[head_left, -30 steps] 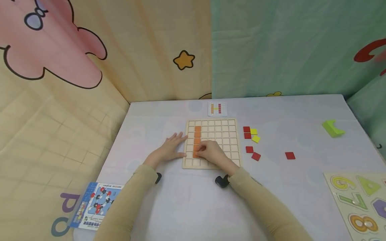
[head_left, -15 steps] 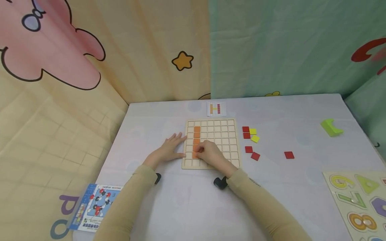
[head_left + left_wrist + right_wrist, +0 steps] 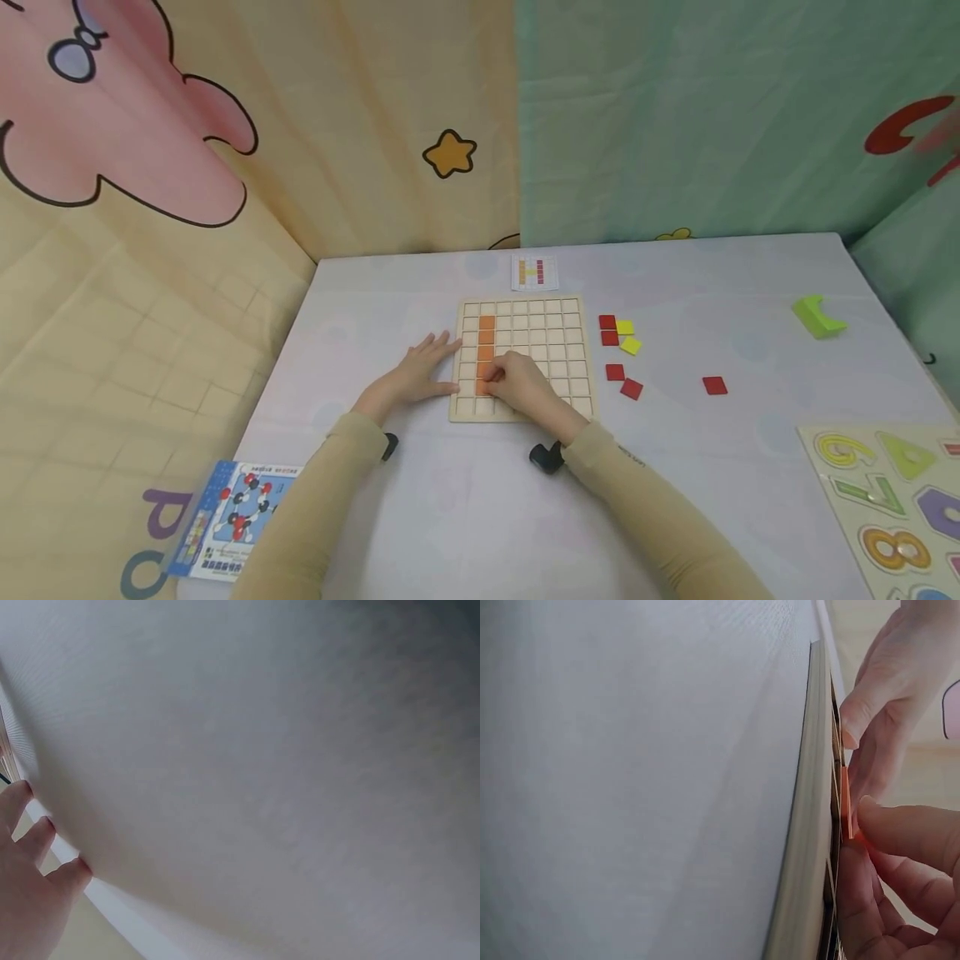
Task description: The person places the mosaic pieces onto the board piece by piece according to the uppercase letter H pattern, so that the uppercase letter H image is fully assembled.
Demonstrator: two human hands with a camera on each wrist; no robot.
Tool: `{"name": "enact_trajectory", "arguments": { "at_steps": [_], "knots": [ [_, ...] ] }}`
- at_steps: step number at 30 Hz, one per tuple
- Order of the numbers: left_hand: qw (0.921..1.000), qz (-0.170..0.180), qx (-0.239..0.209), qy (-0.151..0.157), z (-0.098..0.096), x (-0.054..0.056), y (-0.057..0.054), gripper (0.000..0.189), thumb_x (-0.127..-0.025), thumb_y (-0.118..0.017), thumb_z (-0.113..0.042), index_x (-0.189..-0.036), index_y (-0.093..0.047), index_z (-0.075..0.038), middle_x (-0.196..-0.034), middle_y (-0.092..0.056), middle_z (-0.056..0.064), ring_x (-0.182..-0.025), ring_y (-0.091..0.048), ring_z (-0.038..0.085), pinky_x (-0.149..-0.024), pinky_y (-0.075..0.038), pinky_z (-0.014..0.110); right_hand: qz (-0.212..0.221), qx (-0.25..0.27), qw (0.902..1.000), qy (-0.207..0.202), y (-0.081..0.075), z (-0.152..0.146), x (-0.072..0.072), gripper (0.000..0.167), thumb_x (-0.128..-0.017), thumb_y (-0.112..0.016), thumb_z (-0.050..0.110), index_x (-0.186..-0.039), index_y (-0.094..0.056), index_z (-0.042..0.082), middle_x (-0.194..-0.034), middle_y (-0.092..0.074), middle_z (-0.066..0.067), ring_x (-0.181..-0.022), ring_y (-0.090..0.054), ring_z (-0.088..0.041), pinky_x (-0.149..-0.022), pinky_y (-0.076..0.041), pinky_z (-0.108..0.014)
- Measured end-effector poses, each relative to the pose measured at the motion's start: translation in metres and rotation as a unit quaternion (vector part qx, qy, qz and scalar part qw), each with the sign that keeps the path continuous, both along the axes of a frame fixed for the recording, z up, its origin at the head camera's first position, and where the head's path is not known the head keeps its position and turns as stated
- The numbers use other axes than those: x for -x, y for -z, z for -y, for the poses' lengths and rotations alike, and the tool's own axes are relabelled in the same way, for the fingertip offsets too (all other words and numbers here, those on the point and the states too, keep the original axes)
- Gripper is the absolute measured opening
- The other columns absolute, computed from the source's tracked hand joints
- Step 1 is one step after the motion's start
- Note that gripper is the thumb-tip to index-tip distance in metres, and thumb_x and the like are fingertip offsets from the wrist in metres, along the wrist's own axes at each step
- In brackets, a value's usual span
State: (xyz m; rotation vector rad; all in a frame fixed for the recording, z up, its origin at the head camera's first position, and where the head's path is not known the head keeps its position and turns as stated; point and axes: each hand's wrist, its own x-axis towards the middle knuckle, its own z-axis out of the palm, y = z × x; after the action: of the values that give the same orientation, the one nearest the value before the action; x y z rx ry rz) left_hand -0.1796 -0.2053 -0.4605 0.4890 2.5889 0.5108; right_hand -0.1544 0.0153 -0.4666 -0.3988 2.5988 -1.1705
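Observation:
A wooden grid board (image 3: 557, 352) lies on the table with a column of orange square tiles (image 3: 487, 337) in its second column from the left. Over the lower end of that column, my right hand (image 3: 525, 387) pinches an orange tile (image 3: 846, 802) between thumb and fingers. This tile stands slightly proud of the board in the right wrist view, and the fingers partly hide it. My left hand (image 3: 412, 373) rests with fingers spread, its fingertips and thumb at the board's left edge. Red tiles (image 3: 615, 372) and yellow tiles (image 3: 631, 346) lie loose right of the board.
Behind the board lies a small pattern card (image 3: 535, 272). One red tile (image 3: 715, 386) lies apart, farther right. A green curved block (image 3: 819, 317) is at the right rear, a number puzzle board (image 3: 847, 467) at front right, and a boxed molecule set (image 3: 232, 517) at front left.
The head view has shifted slightly. Both hands stay almost in place; the right fingers keep hold of the orange tile at the lower end of the column.

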Motion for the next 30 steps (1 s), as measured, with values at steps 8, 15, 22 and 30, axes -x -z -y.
{"name": "enact_trajectory", "arguments": {
  "at_steps": [8,15,22,30],
  "knots": [
    [1.0,-0.002,0.004,-0.003,0.0,0.0,0.002,0.085,-0.091,-0.069,-0.041,-0.158,-0.023,-0.017,-0.166,-0.006,0.014,-0.153,0.0,0.038,-0.121,-0.004,0.062,0.027,0.044,0.9986,0.007,-0.006,-0.027,0.0,0.016,-0.088,-0.073,0.019,-0.102,-0.073,0.011,-0.095,-0.069,-0.001,-0.085,-0.063,-0.013,-0.076,-0.053,-0.028],
    [1.0,-0.003,0.005,-0.002,-0.002,-0.001,0.001,0.085,-0.09,-0.069,-0.04,-0.158,-0.023,-0.017,-0.166,-0.006,0.013,-0.153,0.001,0.037,-0.121,-0.004,0.062,0.038,0.02,0.9962,0.075,-0.016,-0.09,0.009,0.024,-0.091,-0.07,0.024,-0.111,-0.07,0.01,-0.104,-0.069,-0.008,-0.094,-0.063,-0.022,-0.079,-0.055,-0.031],
    [0.9999,-0.003,0.01,-0.001,-0.002,-0.002,0.0,0.085,-0.091,-0.069,-0.04,-0.158,-0.023,-0.017,-0.166,-0.006,0.014,-0.153,0.0,0.038,-0.121,-0.004,0.063,0.05,0.01,0.9859,0.159,-0.017,-0.159,0.017,0.038,-0.093,-0.068,0.027,-0.124,-0.061,0.005,-0.117,-0.065,-0.018,-0.105,-0.061,-0.031,-0.086,-0.056,-0.038],
    [0.9999,-0.002,0.011,-0.005,0.0,-0.001,0.002,0.086,-0.09,-0.069,-0.041,-0.158,-0.022,-0.018,-0.167,-0.005,0.013,-0.154,0.001,0.037,-0.121,-0.003,0.062,0.059,-0.002,0.976,0.21,-0.012,-0.191,0.019,0.047,-0.095,-0.065,0.028,-0.132,-0.055,0.002,-0.125,-0.059,-0.023,-0.111,-0.057,-0.035,-0.091,-0.056,-0.042]
  ]
}}
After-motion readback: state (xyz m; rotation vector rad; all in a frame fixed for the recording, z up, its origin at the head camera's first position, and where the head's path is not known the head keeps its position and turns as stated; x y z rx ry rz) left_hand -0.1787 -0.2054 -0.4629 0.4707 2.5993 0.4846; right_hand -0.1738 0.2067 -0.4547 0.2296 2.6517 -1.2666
